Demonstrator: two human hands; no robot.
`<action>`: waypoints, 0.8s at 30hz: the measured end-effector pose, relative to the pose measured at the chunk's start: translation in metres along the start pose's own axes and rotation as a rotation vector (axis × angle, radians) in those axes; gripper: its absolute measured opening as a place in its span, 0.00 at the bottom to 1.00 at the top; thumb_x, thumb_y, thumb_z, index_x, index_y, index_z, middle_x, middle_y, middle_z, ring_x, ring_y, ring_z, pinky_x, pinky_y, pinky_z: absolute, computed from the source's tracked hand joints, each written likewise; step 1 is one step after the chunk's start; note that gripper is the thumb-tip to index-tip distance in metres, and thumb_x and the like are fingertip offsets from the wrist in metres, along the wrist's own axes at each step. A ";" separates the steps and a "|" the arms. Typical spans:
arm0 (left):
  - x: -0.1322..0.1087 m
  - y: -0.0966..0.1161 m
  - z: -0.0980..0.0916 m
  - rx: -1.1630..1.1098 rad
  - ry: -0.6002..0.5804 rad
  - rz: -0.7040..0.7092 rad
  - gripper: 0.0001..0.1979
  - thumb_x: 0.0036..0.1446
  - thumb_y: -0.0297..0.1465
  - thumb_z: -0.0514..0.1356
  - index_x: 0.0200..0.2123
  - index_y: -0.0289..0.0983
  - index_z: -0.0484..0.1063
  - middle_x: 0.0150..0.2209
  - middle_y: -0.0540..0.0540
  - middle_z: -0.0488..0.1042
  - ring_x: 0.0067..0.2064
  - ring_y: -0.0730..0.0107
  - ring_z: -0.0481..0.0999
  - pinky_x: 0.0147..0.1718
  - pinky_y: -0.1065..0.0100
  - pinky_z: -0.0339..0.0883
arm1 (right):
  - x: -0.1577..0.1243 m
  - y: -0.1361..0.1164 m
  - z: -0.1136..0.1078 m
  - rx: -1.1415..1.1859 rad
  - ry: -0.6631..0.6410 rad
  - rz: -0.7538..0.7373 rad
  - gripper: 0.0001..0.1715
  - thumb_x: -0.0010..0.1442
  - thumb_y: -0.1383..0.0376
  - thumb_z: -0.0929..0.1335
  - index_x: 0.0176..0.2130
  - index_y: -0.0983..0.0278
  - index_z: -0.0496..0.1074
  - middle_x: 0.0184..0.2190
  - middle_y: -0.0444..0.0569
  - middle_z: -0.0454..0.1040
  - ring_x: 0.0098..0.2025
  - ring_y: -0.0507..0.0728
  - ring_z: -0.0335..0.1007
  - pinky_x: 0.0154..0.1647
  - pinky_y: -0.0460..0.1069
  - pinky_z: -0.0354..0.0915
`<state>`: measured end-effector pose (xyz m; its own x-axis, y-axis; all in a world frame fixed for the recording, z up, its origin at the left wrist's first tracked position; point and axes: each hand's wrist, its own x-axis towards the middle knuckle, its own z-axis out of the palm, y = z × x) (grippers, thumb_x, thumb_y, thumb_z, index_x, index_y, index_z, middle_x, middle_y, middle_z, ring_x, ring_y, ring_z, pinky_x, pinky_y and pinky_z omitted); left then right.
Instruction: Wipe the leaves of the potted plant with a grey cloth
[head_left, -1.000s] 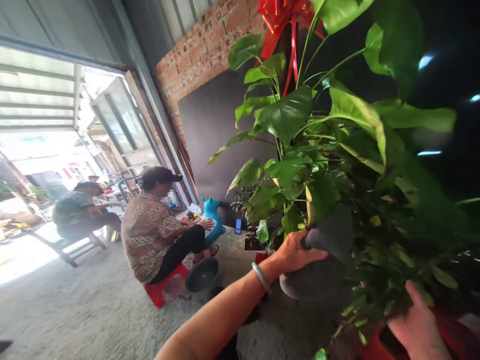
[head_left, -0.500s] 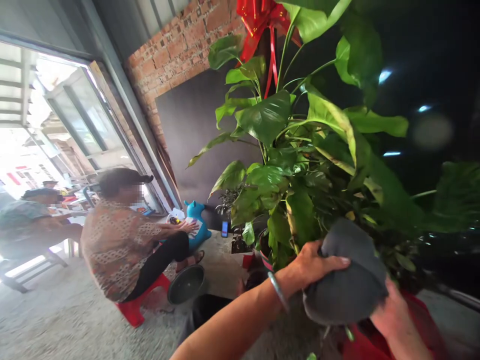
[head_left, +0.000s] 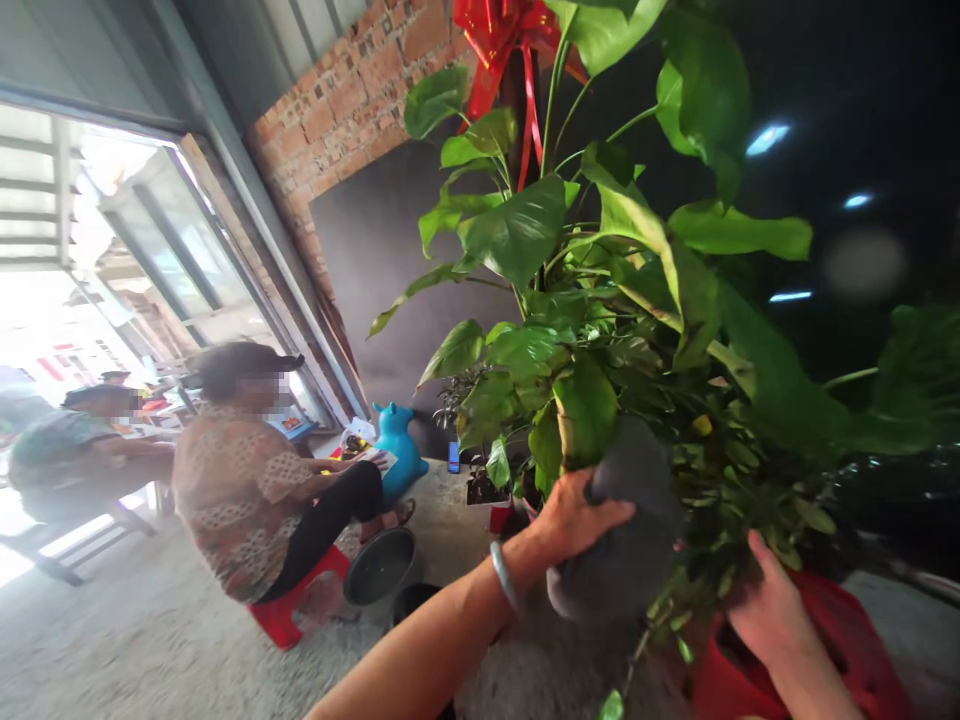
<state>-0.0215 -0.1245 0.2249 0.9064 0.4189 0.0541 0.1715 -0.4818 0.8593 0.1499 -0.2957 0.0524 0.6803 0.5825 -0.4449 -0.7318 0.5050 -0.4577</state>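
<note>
My left hand (head_left: pixel 574 520), with a bracelet on its wrist, grips a dark grey cloth (head_left: pixel 626 540) pressed against the lower leaves of a big leafy green plant (head_left: pixel 600 300). A red ribbon bow (head_left: pixel 499 35) is tied at the plant's top. Low on the right, my right hand (head_left: pixel 772 610) reaches into the lower foliage just above the red pot (head_left: pixel 847 650). Leaves hide its fingertips, so I cannot tell whether it grips a stem.
A person sits on a low red stool (head_left: pixel 289 605) at the left, beside a dark basin (head_left: pixel 379 567) and a blue toy animal (head_left: pixel 396 445). Another person sits farther left by the open doorway. A small potted plant (head_left: pixel 480 480) and a phone (head_left: pixel 454 456) stand against the dark wall.
My left hand has moved the grey cloth back down and left into the lower leaves. My right hand has pushed further in among the foliage. The view has barely shifted.
</note>
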 end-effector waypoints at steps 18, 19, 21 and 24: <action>-0.021 -0.024 -0.059 0.216 0.166 0.008 0.25 0.52 0.41 0.63 0.51 0.35 0.73 0.38 0.48 0.77 0.39 0.67 0.73 0.36 0.71 0.67 | -0.019 -0.004 0.024 0.081 0.163 0.077 0.13 0.64 0.59 0.63 0.38 0.53 0.78 0.28 0.42 0.81 0.34 0.59 0.79 0.53 0.59 0.71; -0.016 -0.037 -0.058 0.242 0.192 -0.049 0.23 0.52 0.40 0.63 0.49 0.34 0.74 0.36 0.48 0.77 0.38 0.67 0.73 0.36 0.70 0.67 | -0.020 -0.003 0.026 0.086 0.175 0.067 0.13 0.64 0.60 0.63 0.38 0.53 0.78 0.28 0.41 0.81 0.32 0.58 0.78 0.52 0.58 0.71; -0.023 -0.070 -0.048 0.273 0.120 -0.188 0.19 0.50 0.38 0.64 0.43 0.33 0.76 0.32 0.48 0.76 0.36 0.67 0.72 0.35 0.70 0.67 | -0.024 -0.002 0.029 0.097 0.177 0.074 0.13 0.64 0.59 0.63 0.40 0.52 0.77 0.29 0.40 0.81 0.32 0.58 0.78 0.52 0.57 0.72; -0.057 -0.111 -0.025 0.276 -0.190 -0.389 0.18 0.42 0.38 0.69 0.35 0.34 0.78 0.26 0.52 0.73 0.34 0.67 0.73 0.33 0.71 0.66 | -0.028 -0.002 0.030 0.109 0.142 0.101 0.14 0.63 0.56 0.64 0.42 0.53 0.77 0.32 0.42 0.82 0.32 0.58 0.78 0.50 0.58 0.72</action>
<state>-0.1019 -0.0755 0.1393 0.8050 0.4730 -0.3582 0.5824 -0.5143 0.6296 0.1309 -0.2934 0.0889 0.5968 0.5421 -0.5916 -0.7914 0.5192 -0.3226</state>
